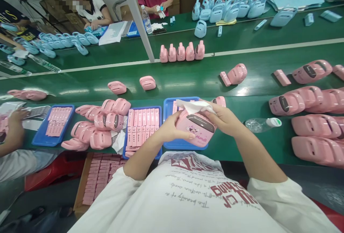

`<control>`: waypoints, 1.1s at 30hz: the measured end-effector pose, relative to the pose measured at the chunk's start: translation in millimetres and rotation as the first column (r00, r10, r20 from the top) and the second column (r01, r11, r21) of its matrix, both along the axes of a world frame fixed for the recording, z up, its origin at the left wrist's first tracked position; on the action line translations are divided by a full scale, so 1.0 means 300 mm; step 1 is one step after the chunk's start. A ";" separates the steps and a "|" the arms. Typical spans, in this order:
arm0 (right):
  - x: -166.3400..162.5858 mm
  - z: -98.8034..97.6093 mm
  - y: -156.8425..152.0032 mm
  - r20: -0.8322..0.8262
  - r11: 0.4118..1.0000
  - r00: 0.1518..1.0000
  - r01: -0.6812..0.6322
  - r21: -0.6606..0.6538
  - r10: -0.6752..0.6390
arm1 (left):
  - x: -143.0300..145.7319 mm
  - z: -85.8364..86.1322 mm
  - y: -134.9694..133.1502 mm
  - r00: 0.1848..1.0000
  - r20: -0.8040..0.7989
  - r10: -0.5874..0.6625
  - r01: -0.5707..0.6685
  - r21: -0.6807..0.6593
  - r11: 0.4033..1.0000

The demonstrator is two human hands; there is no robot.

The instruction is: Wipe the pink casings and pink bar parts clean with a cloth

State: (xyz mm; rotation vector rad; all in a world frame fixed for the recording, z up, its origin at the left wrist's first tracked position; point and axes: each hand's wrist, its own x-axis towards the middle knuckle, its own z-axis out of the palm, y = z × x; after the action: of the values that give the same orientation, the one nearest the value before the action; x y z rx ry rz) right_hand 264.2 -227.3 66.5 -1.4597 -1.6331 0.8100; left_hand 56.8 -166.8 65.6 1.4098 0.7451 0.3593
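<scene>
- Between the two hands, with twelve o'clock pointing away from the wearer, sits a glossy pink case [199,132], its dark window and printed front tilted up toward the wearer.
- At nine o'clock of it, the left hand [173,129] grips the side, thumb laid along the printed front, the other fingers mostly hidden behind.
- At two o'clock, the right hand [223,117] bends over the upper edge, fingers closed on a white cloth [191,107] that drapes along the twelve o'clock side. Whether its fingertips also press the pink shell cannot be told.
- The step in hand appears to be wiping the shell near the window; the next stroke would call for a firm left grip, with the right keeping the cloth flat against the curve.
- Below the case is a blue tray [171,144]; the case looks held above it, though contact is hard to judge.
- Near by at nine o'clock, a second blue tray [160,118] bears small pink blocks [144,117]; farther that way lies a cluster of pink cases [100,139].
- At three o'clock lies a clear bottle [256,125], with more pink cases [313,127] well beyond it.
- Toward twelve, five upright pink cases [181,53] stand in a row.
</scene>
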 end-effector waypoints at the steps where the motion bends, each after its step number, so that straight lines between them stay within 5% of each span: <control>1: 0.003 0.015 0.009 0.082 0.998 0.995 -0.056 0.003 0.056 | 0.002 0.007 0.000 0.998 -0.040 -0.050 0.052 0.049 0.997; 4: 0.004 0.040 0.031 0.234 0.979 0.955 -0.199 0.039 0.185 | 0.010 0.026 -0.005 0.986 -0.112 -0.120 0.143 0.230 0.963; 7: 0.014 0.015 0.038 0.207 0.972 0.967 -0.180 0.151 0.147 | 0.011 0.045 -0.014 0.984 -0.176 0.028 0.041 0.377 0.925; 11: -0.008 -0.105 0.032 -0.067 0.941 0.979 0.205 0.270 -0.194 | 0.012 0.063 -0.033 0.955 -0.202 0.219 -0.083 0.526 0.847; 14: -0.078 -0.194 0.026 -0.394 0.857 0.824 0.494 0.148 -0.407 | 0.021 0.057 -0.050 0.956 -0.097 0.278 -0.152 0.645 0.749; 16: -0.124 -0.221 0.024 -0.587 0.830 0.669 0.557 -0.009 -0.456 | 0.029 0.040 -0.057 0.956 -0.044 0.289 -0.189 0.662 0.725; 19: -0.147 -0.210 0.023 -0.743 0.866 0.534 0.485 -0.123 -0.404 | 0.037 -0.004 -0.052 0.949 0.020 0.315 -0.284 0.492 0.823; 21: -0.131 -0.189 0.021 -0.780 0.897 0.533 0.434 -0.082 -0.329 | 0.042 -0.037 -0.042 0.928 0.119 0.354 -0.373 0.228 0.899; 23: -0.115 -0.175 0.013 -0.784 0.898 0.546 0.440 -0.033 -0.296 | 0.051 -0.061 -0.032 0.874 0.243 0.422 -0.416 -0.075 0.906; 28: -0.179 -0.202 -0.057 -0.595 0.865 0.702 0.501 0.021 -0.391 | 0.087 -0.069 -0.019 0.755 0.216 0.619 -0.399 -0.598 0.695; 30: -0.221 -0.211 -0.089 -0.401 0.852 0.818 0.502 0.149 -0.412 | 0.102 -0.064 -0.019 0.738 0.173 0.652 -0.382 -0.689 0.615; 33: -0.227 -0.191 -0.093 -0.174 0.812 0.897 0.441 0.381 -0.406 | 0.113 -0.066 -0.025 0.731 0.197 0.654 -0.350 -0.714 0.606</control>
State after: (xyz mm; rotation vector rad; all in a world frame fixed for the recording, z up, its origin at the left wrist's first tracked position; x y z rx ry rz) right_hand 196.0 -255.3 9.4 -1.3820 -1.2425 0.2442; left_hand 90.8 -174.2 45.9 0.3881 0.7837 0.7781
